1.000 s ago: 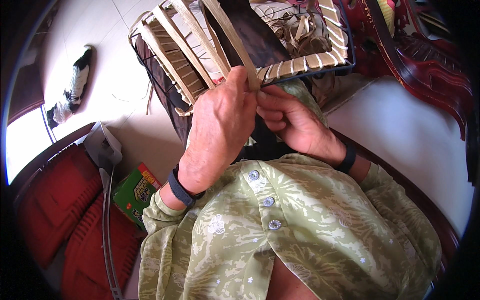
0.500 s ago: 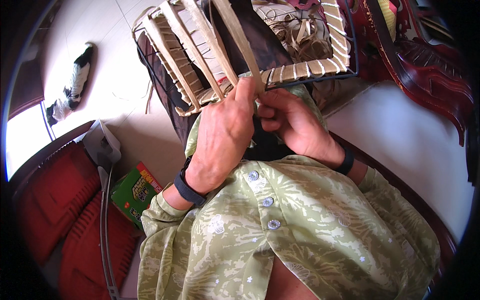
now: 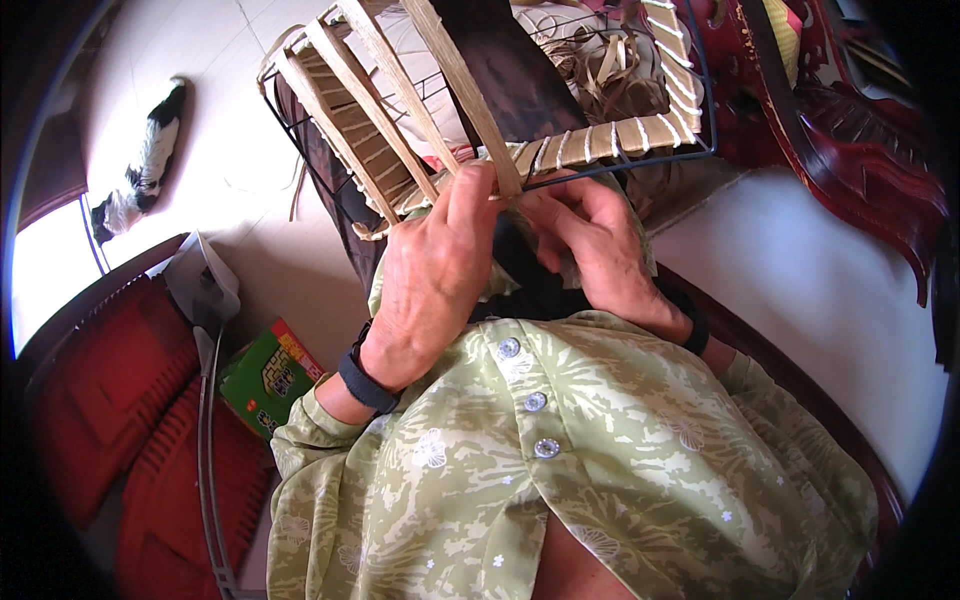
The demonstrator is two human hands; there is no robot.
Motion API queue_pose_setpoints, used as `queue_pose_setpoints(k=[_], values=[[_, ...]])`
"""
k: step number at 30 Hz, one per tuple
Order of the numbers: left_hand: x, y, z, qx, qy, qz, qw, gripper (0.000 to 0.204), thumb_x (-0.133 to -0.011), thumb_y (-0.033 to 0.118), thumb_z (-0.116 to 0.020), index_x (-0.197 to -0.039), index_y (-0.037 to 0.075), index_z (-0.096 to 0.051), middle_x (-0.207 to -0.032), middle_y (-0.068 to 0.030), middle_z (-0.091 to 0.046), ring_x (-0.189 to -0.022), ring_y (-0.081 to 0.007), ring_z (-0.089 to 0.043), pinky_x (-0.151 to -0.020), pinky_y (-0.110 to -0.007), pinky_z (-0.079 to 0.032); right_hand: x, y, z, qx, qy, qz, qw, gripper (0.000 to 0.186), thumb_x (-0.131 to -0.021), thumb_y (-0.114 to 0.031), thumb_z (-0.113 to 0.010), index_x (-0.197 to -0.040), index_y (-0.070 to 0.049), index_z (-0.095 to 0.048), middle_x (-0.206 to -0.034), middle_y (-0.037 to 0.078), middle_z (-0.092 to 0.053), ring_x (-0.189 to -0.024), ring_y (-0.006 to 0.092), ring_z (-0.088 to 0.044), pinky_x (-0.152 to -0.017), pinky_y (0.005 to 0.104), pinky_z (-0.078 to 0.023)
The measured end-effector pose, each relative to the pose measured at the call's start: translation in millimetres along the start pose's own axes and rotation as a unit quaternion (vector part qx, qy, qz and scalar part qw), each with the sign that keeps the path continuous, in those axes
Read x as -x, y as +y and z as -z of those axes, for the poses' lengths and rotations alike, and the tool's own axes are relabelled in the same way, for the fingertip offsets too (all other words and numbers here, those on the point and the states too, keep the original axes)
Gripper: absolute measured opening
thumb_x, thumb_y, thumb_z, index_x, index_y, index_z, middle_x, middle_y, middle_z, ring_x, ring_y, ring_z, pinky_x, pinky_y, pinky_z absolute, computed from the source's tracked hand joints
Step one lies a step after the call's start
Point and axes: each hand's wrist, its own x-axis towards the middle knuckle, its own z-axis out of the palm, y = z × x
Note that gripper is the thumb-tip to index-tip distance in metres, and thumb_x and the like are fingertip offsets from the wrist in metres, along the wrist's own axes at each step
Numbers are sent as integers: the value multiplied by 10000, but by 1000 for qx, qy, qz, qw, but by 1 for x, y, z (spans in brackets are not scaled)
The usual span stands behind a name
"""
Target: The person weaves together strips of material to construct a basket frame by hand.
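A rectangular black wire basket frame point(image 3: 640, 158), partly wrapped with flat tan strips bound by white cord, rests over my lap. Several long strips cross its open side; the rightmost flat strip point(image 3: 463, 85) comes down to the near rim between my hands. My left hand point(image 3: 436, 265) is closed on the near rim, just left of that strip, its fingertips hidden behind the frame. Close beside it, my right hand point(image 3: 605, 245) has thumb and fingers pinched together at the strip's lower end, under the rim. Some of the strip's end is covered by my fingers.
A heap of loose strips point(image 3: 622, 75) lies beyond the frame. Carved dark-red wooden furniture point(image 3: 850, 150) stands at right. At left are red cushions point(image 3: 110, 370), a green package point(image 3: 268, 375) and a grey strap-like piece point(image 3: 205, 440). A black-and-white animal point(image 3: 152, 160) lies on the tiled floor.
My left hand has shifted slightly left and down along the rim. My right hand's fingers have turned and moved up against the strip's lower end. The frame has tilted a little.
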Motion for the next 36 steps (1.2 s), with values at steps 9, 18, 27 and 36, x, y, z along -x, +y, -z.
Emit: queue_pose_setpoints(k=[9, 18, 27, 36], values=[[-5, -20, 4, 17, 40, -112, 993, 244, -823, 54, -732, -1019, 75, -587, -921, -24, -698, -663, -226, -680, -577, -336, -535, -2, 1, 7, 132, -38, 89, 987, 147, -899, -118, -737, -910, 10, -665, -717, 4, -649, -699, 45, -595, -629, 223, -472], [0, -22, 1, -69, 88, -137, 984, 254, -777, 51, -776, -995, 102, -656, -902, -25, -692, -765, -194, -645, -685, -321, -468, 14, -21, -2, 326, -59, 174, 927, 120, -853, -86, -722, -900, 10, -665, -775, 87, -638, -649, 172, -614, -598, 309, -481], [-12, -20, -1, -97, 152, -170, 969, 243, -741, 27, -772, -944, 113, -669, -833, -12, -654, -811, -237, -603, -776, -371, -467, 19, -24, -4, 436, -20, 393, 809, 153, -776, -57, -745, -789, -37, -594, -925, 75, -590, -712, 245, -624, -608, 355, -512], [-23, -31, 2, 28, 52, -141, 988, 394, -715, -75, -584, -1092, 37, -586, -965, -109, -598, -911, -303, -590, -829, -399, -481, 29, -64, -15, 159, -140, 52, 976, 271, -932, -191, -725, -760, -6, -628, -649, 11, -656, -594, 4, -515, -531, 216, -400]])
